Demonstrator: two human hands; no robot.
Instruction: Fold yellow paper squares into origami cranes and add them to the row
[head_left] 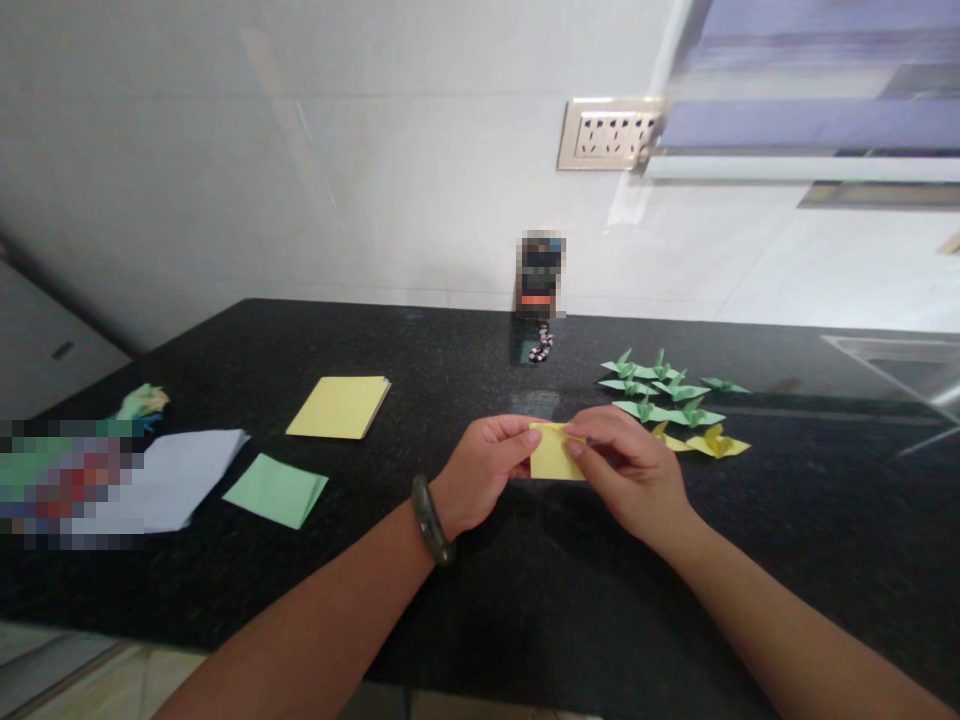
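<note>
Over the black counter (525, 590), both hands hold a small folded yellow paper (553, 458). My left hand (484, 472), with a dark bangle on its wrist, pinches the paper's left edge. My right hand (630, 472) pinches the top right edge, fingers pressed along the fold. Just behind my right hand lie several folded green paper cranes (660, 388) and two yellow cranes (709, 441).
A stack of yellow square sheets (339, 407) and a green sheet (276, 490) lie to the left, beside white paper (187, 478). A small dark object (540, 275) leans on the tiled wall. A wall socket (609, 134) is above. The counter's front edge runs near me.
</note>
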